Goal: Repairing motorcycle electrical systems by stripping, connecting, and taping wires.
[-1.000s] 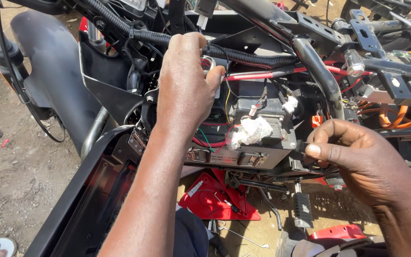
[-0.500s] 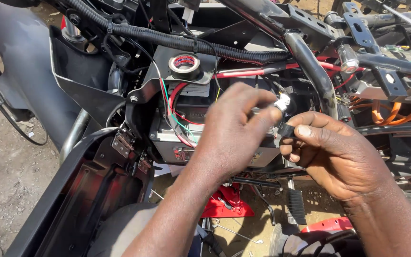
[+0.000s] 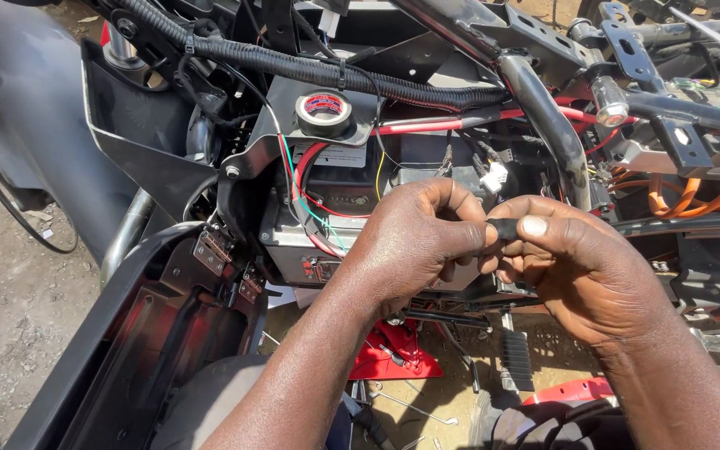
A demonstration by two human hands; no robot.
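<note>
Both hands pinch one small black piece in the open motorcycle frame.

Head view: left hand (image 3: 414, 242) and right hand (image 3: 581, 267) meet fingertip to fingertip, clamped on the black piece (image 3: 503, 227), before the battery box (image 3: 327, 217), hemmed by the frame tube (image 3: 547, 117) and wire harness (image 3: 335, 71); tape roll (image 3: 323, 110) above.

open gap below the hands; steel tube (image 3: 547, 125) and corrugated loom (image 3: 335, 71) seemingly block above.

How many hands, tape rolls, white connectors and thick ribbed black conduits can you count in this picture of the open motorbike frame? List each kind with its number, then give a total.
Hands: 2, the left hand and the right hand, both pinching a small black piece
Tape roll: 1
White connector: 1
Ribbed black conduit: 1
Total: 5
</note>
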